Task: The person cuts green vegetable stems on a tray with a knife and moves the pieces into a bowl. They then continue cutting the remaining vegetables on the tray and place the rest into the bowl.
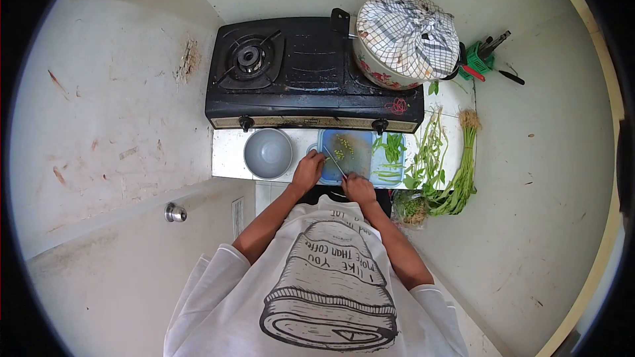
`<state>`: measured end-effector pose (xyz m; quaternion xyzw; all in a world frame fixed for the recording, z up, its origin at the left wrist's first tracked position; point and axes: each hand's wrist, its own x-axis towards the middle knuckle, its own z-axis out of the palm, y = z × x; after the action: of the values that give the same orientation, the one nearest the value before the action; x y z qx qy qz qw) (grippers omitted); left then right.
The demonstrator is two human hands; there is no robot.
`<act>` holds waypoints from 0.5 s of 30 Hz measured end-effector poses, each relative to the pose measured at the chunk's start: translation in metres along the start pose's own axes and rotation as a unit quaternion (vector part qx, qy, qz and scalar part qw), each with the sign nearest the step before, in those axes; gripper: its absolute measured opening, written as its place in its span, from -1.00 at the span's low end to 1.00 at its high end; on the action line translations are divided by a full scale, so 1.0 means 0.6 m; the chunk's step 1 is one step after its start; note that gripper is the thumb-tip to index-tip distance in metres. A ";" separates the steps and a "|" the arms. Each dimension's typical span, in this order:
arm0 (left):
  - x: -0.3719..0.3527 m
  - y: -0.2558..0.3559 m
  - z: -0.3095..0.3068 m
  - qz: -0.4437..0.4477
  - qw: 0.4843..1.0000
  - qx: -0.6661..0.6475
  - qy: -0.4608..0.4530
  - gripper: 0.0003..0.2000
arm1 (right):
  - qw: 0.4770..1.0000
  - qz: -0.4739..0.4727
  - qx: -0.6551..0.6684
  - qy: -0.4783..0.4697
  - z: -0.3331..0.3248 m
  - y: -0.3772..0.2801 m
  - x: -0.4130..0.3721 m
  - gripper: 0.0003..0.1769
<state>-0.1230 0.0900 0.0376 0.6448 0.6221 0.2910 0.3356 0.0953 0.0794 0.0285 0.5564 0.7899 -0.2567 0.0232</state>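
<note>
My right hand [359, 188] is closed round the handle of a knife [336, 163], whose blade points up and left over the blue cutting board [358, 164]. At the board's left edge, my left hand [308, 170] pinches a small green vegetable piece close to the blade. Chopped green and yellowish bits [341, 148] lie on the upper half of the board. Just right of it, picked green leaves [393, 147] and cut green stalks [387, 175] rest on a light blue surface. A grey bowl [268, 153] stands left of my left hand.
Behind the board is a black gas stove [311, 102] bearing a cloth-covered pot [390, 79]. Leafy stems [428, 152] and a rooted bundle of greens [467, 158] lie right, beside a plastic bag [411, 209]. A green basket [477, 59] holds utensils. Walls enclose both sides.
</note>
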 end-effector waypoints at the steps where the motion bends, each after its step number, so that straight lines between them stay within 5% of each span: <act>1: 0.000 -0.003 0.000 0.002 1.000 -0.010 0.002 -0.90 | 1.000 -0.007 -0.005 0.000 -0.002 0.003 -0.003 -0.54; 15: 0.001 0.005 -0.006 0.003 1.000 -0.024 0.014 -0.93 | 0.999 -0.051 -0.019 0.002 0.008 -0.014 0.015 -0.56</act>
<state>-0.1238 0.0908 0.0420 0.6345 0.6173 0.3161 0.3414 0.0833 0.0831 0.0244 0.5156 0.8219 -0.2414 0.0191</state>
